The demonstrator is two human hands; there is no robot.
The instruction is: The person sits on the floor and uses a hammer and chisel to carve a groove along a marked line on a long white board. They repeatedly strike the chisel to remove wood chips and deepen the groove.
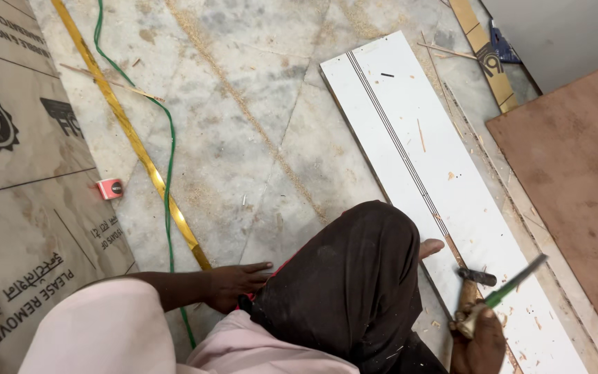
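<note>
Head view: right hand (477,343) fingers grip hammer (470,291) and chisel (513,282) over white board (423,159); left hand (237,282) fingers spread on floor (257,138).

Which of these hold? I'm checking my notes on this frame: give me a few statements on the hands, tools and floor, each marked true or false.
1. The right hand grips a hammer and a chisel. True.
2. The left hand holds the tape roll. False: it rests flat on the floor beside the knee; the roll lies apart, further left.
3. The white board has thin dark grooves along its length. True.
4. The green cable lies across the white board. False: it runs over the floor beside the gold strip.
5. A bare toe touches the board's edge. True.
</note>
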